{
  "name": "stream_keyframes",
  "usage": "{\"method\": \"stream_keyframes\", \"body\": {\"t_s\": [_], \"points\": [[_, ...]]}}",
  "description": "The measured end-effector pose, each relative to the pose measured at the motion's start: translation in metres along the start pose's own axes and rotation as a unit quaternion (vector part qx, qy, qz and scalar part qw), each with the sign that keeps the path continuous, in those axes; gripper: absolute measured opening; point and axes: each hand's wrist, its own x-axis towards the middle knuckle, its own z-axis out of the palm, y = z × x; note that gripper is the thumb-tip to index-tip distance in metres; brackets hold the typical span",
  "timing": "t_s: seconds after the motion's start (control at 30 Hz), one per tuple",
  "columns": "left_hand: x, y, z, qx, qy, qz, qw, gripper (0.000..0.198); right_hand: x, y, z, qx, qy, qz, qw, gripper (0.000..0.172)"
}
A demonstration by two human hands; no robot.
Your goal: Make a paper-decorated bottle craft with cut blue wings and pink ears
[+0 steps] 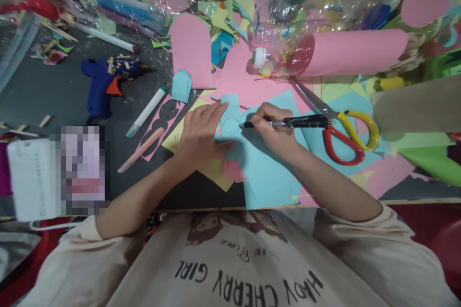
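Note:
My right hand (275, 129) grips a black pen (306, 121), its tip touching a light blue strip of paper beside a drawn circle (231, 126). Fingers stretched out, my left hand (201, 127) lies flat at the left edge of that blue strip (229, 103). Under both is a larger light blue sheet (272, 172), with yellow paper (219, 180) showing below the left hand. To the right of the pen lie scissors (345, 136) with one red and one yellow handle loop, their blades pointing away from me.
A blue glue gun (104, 84) and markers (147, 111) lie at left, near a pink strip with round holes (168, 110). A plastic bottle wrapped in pink paper (345, 53) lies beyond the scissors. Paper scraps and clear plastic crowd the back. A phone (84, 165) sits front left.

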Motion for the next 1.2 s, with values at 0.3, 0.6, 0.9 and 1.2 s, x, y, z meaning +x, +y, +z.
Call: {"method": "stream_keyframes", "body": {"t_s": [0.3,0.6,0.9,1.2], "points": [[0.0,0.0,0.001,0.021,0.018,0.015,1.0,0.078,-0.003,0.002,-0.001,0.025,0.039,-0.031,0.998,0.027],[-0.001,-0.001,0.001,0.01,0.006,0.008,1.0,0.066,-0.008,0.009,0.001,-0.033,-0.067,-0.244,0.967,0.02],[-0.002,-0.001,0.0,0.002,0.004,0.008,1.0,0.066,-0.009,0.007,-0.005,-0.081,-0.055,-0.156,0.983,0.026],[-0.004,-0.001,0.003,0.037,0.01,0.043,0.998,0.067,-0.011,0.009,-0.005,0.04,-0.047,-0.05,0.997,0.037]]}}
